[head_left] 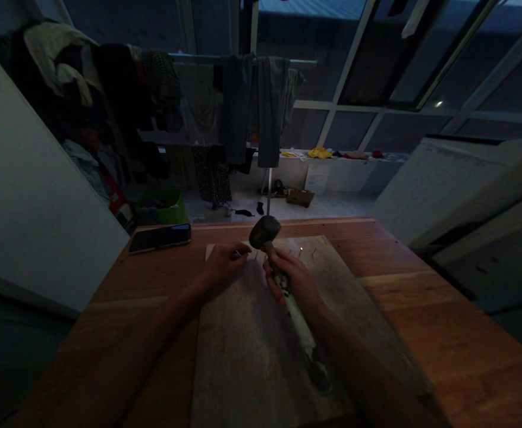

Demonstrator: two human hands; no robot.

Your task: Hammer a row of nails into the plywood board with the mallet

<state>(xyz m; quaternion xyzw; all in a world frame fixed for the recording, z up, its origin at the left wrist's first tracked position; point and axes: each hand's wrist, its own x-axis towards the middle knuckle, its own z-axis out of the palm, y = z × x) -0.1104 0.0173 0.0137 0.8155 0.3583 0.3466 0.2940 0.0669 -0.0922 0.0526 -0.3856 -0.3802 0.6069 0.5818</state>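
In the middle of the frame, the right hand (295,280) has its fingers wrapped around the upper handle of a hammer (299,324), close below the head; the hammer slants across the picture, its dark, blocky head at the centre and its worn, pale handle running down to the lower right of centre, above a flat board (238,351); the left hand (223,263), just left of centre, is curled over the board's far left corner, its thumb and fingertips drawn close to each other near the row of nails, though I cannot tell whether they pinch anything; the thin nails (313,252) rise from the far part of the board in a loose row to both sides of the hammer's head, the rightmost one leaning; the board lies on a wooden table (403,291) that fills the lower frame; at the table's far left corner, left of centre, lies a dark-screened phone (160,238); beyond the table, clothes (271,113) hang from a rail in the upper middle, a green basket (177,205) sits below them to the left, and a yellow cloth (318,153) lies on a ledge under the windows (305,47).
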